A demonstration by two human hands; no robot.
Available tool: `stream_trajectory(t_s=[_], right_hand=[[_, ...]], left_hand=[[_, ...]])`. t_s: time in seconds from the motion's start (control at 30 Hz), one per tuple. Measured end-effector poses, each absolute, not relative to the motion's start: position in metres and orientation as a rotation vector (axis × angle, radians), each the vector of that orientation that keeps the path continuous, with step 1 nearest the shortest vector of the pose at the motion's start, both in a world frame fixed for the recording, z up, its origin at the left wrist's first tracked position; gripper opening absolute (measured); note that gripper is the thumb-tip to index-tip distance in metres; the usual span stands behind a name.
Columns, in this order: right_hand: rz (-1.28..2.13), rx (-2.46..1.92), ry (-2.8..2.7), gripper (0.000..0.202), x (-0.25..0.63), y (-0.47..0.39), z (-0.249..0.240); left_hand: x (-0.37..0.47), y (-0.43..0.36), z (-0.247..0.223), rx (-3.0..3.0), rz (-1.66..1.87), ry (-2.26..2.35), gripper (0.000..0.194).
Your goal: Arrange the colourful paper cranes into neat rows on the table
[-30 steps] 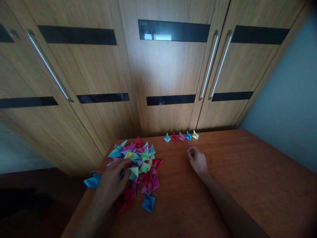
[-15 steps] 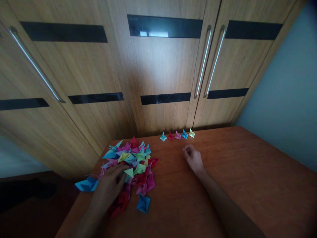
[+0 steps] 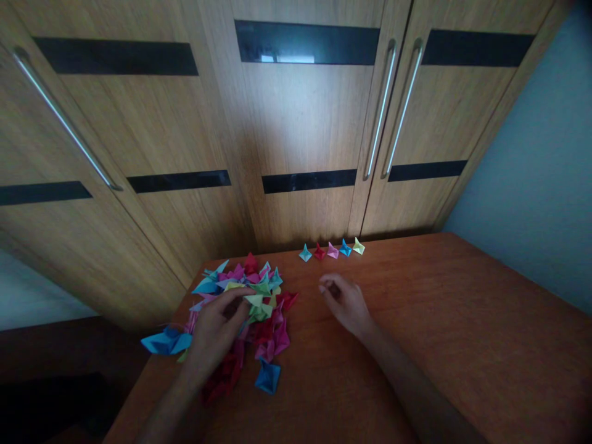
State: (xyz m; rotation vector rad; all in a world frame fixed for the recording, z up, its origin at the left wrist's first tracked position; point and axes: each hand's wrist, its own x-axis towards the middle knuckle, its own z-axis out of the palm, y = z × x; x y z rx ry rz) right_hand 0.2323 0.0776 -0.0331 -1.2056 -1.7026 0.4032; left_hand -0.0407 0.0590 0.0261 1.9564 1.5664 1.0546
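My left hand (image 3: 219,330) reaches over a heap of colourful origami pieces (image 3: 277,333). Its thumb and fingers pinch a pale green origami piece (image 3: 254,300) at the heap's right part. To the right, over the bare wood, my right hand (image 3: 345,302) is closed with curled fingers, and no paper shows in it. Behind it, along the table's far edge, stands a row of small origami pieces: light blue (image 3: 305,253), red (image 3: 319,251), pink (image 3: 333,250), blue (image 3: 345,248) and pale yellow (image 3: 359,246).
The reddish-brown table (image 3: 444,320) backs onto a wooden wardrobe (image 3: 296,123) with metal handles (image 3: 382,111). A blue origami piece (image 3: 267,376) lies at the heap's near side, and a larger blue one (image 3: 165,342) sits by the left table edge. A pale wall (image 3: 531,185) rises on the right.
My left hand has moved slightly up and right, the pale green origami piece now raised in its fingers. My right hand has shifted left, closer to the heap.
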Motion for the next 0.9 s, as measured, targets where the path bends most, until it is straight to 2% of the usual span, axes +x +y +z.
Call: stream_trajectory(t_s=[0.17,0.4,0.6,0.73,0.9], right_hand=[[0.396,-1.026,-1.962,0.03,0.214,0.052,-0.015],[0.273,-1.036,-2.077,0.016,0.221,0.046,-0.016],[0.297,-1.049,-2.011,0.02,0.228,0.05,-0.016],[0.239,-1.208,-1.794,0.025,0.258,0.066,-0.013],[-0.025,-1.628,-1.448,0.032,0.333,0.117,-0.015]], left_hand=[[0.011,0.064,0.027,1.986,0.921,1.38,0.029],[0.039,0.063,0.01,1.893,0.891,1.233,0.026],[0.029,0.054,0.012,1.806,0.994,1.229,0.027],[0.012,0.041,0.015,1.915,1.028,1.352,0.027],[-0.004,0.025,0.012,2.131,0.978,1.389,0.023]])
